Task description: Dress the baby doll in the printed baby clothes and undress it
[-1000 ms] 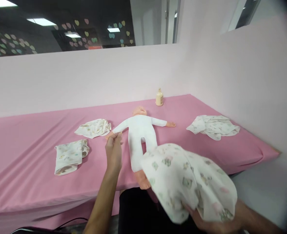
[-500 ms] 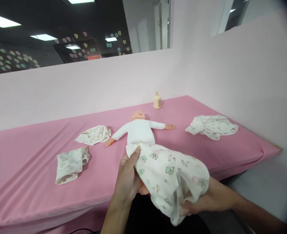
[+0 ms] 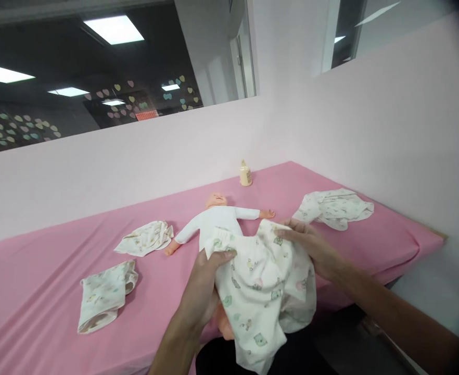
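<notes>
A pair of white baby pants (image 3: 253,281) with small printed animals hangs between my two hands, above the doll's lower body. My left hand (image 3: 206,281) pinches the waistband at its left side, thumb on top. At the right side of the waistband, my right hand (image 3: 309,242) grips the cloth. Behind the pants a baby doll (image 3: 217,221) in a white long-sleeved top lies on its back, arms spread. The pants hide most of its legs; a bit of bare leg shows beside my left wrist.
The pink-covered table (image 3: 50,286) runs along the wall. A folded printed cloth (image 3: 106,297) and a crumpled one (image 3: 145,238) lie left of the doll. A printed garment (image 3: 334,208) lies at the right. A cream bottle (image 3: 245,174) stands near the wall.
My right hand has moved up from the lower end of the pants to the waistband. The pants now hang down between both hands. The camera view has tilted upward.
</notes>
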`<state>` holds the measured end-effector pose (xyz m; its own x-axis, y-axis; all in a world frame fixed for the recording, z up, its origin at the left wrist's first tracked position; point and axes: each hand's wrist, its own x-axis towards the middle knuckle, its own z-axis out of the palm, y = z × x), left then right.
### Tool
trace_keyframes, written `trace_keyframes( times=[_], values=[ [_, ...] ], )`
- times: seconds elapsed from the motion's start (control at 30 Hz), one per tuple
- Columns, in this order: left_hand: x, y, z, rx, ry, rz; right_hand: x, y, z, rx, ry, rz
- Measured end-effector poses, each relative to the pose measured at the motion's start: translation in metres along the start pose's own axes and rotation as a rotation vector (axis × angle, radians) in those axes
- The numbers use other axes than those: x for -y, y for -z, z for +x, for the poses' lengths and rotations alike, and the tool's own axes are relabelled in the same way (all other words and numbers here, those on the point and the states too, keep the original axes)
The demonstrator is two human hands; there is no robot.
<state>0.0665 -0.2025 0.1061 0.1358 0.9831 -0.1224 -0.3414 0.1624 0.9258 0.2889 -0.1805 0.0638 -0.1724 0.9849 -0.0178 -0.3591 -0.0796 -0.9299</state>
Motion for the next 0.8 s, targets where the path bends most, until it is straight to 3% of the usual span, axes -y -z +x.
trace_keyframes(
  times=[0.2, 0.27, 0.37, 0.47, 0.63, 0.73, 0.8],
  values=[
    [-0.011, -0.011, 0.018, 0.021, -0.214, 0.156, 0.041, 0.002, 0.001, -0.501, 0.41, -0.354],
    [-0.014, -0.019, 0.02, 0.037, -0.277, 0.195, 0.051, -0.006, -0.003, -0.6, 0.547, -0.503],
    [-0.015, -0.032, 0.017, 0.034, -0.33, 0.258, 0.057, -0.02, -0.016, -0.65, 0.695, -0.69],
    [-0.013, -0.042, 0.009, 0.037, -0.348, 0.3, 0.053, -0.03, -0.033, -0.576, 0.741, -0.748],
    [-0.012, -0.057, -0.013, 0.19, -0.272, 0.311, 0.029, -0.039, -0.05, -0.154, 0.777, -0.764],
    [-0.017, -0.059, -0.024, 0.409, -0.156, 0.244, 0.014, -0.041, -0.051, -0.114, 0.867, -0.769],
    [-0.021, -0.055, -0.027, 0.462, -0.117, 0.176, 0.012, -0.04, -0.05, -0.136, 0.878, -0.69]
  ],
)
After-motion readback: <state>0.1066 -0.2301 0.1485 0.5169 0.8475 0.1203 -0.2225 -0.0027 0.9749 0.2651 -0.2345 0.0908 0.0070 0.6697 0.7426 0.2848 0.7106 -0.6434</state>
